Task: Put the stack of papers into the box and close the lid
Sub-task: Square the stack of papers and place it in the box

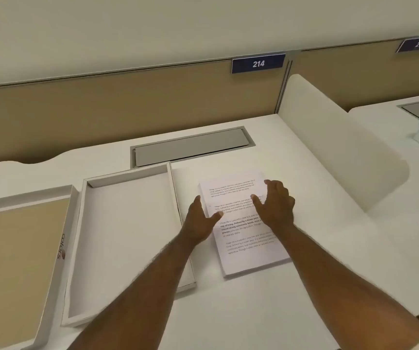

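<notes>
Now both hands spread wide, empty: left hand (200,218) at near edge of papers (243,223), right hand (276,205) above them. Box (127,238) left of left hand, lid (19,248) beyond. Risk: loose sheets fanning, snagging box wall.

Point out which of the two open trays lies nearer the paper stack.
The all-white tray, right beside the paper stack; the other tray, tan inside, lies farther left.

White printed paper stack (247,238) flat on bench, just right of the open, empty white box (127,238); lid (19,248) upturned at far left.
</notes>
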`<state>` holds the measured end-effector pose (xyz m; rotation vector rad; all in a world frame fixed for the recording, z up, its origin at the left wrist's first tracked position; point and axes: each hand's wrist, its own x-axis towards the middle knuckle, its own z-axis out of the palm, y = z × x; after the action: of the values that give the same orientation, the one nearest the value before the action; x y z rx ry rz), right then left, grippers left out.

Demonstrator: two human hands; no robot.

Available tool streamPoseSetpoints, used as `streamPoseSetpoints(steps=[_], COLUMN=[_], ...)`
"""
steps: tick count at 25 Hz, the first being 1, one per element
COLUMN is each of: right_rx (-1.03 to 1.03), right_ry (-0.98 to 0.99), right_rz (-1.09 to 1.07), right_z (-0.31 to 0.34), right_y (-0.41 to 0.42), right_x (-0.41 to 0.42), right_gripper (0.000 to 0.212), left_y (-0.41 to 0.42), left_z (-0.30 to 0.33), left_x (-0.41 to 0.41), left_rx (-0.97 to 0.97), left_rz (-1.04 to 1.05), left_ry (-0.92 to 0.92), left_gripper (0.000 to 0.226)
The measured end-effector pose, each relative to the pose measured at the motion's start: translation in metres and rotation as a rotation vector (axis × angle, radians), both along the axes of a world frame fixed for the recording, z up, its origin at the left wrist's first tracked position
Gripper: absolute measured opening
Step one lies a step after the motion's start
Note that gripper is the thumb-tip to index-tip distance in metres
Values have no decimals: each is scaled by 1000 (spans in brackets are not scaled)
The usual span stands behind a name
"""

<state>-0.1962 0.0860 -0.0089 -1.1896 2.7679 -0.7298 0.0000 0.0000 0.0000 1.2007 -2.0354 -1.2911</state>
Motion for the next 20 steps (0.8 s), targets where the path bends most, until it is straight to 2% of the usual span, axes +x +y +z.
streamPoseSetpoints(steps=[2,6,9,15,17,20], right_rx=[57,180,208,282,289,308], right_ry=[-40,-164,-244,-517,-573,-619], right_rz=[-55,-174,-253,-396,-413,-416], right_z=[-4,-16,-18,-18,-19,-19], right_y=[0,-1,-4,-13,-15,-18], right_x=[-5,-13,-15,-28,-33,-38], right_gripper=[61,70,71,86,88,90], left_y=[0,2,2,-7,-11,-16], left_z=[-4,-17,-15,-15,-16,-16], left_x=[-9,-21,-28,-36,-35,-36], left_rx=[116,220,308,590,680,753], left_rz=[37,86,199,367,397,455], left_ry=[-100,-189,-149,-10,67,82], left_gripper=[72,56,53,67,54,22])
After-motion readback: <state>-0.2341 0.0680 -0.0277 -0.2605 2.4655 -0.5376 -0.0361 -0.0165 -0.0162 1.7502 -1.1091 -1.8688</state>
